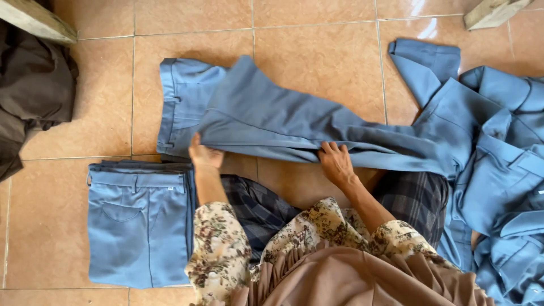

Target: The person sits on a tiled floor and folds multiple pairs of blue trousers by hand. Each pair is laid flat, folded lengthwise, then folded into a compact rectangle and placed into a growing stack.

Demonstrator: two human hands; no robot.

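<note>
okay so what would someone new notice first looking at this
Blue trousers stretched across the tiled floor at centre, the left hand and right hand pressing on their near edge. A folded stack of blue trousers lies lower left; a loose blue heap fills the right.

Under you is an orange tiled floor (317, 51). On it lie spread blue trousers (266, 113), a folded stack (136, 226), a blue heap (498, 170) and dark cloth (28, 96).
</note>
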